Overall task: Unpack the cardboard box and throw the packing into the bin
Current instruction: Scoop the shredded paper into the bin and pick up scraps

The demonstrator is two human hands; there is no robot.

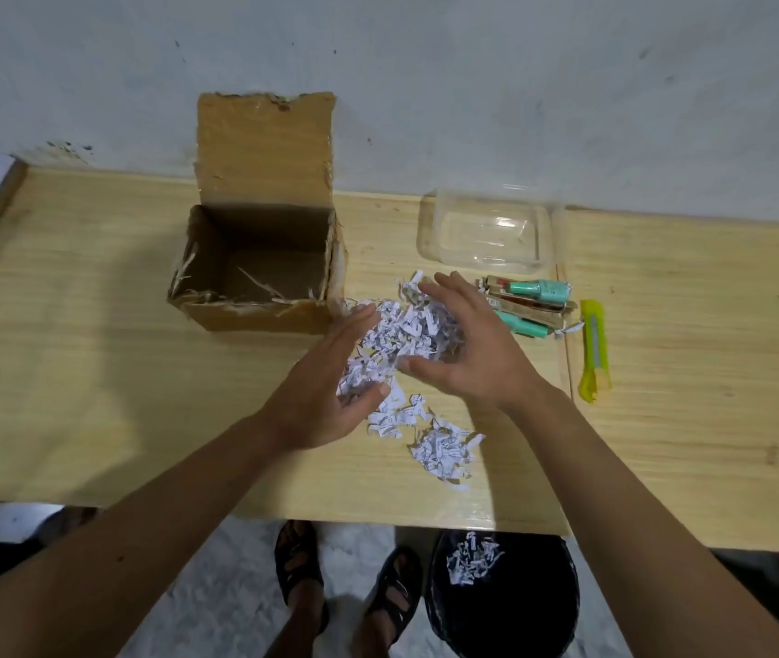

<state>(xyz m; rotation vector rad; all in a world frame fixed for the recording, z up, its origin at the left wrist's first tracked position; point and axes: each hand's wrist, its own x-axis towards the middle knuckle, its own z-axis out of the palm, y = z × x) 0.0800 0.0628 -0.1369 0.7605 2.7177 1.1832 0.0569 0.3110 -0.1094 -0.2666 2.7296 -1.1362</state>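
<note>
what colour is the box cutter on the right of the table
Yellow box cutter, with a grey strip along it; seen in the head view.

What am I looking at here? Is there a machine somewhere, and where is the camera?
No machine: a person is working with bare hands, and the camera sits on their head, looking down. The left hand and right hand are cupped around a heap of shredded paper on the wooden table, gathering it. The cardboard box stands open, nearly empty. Beside it lie a clear plastic tray, some small tubes and a yellow cutter. On the floor below, a black bin already holds some shreds.
</note>
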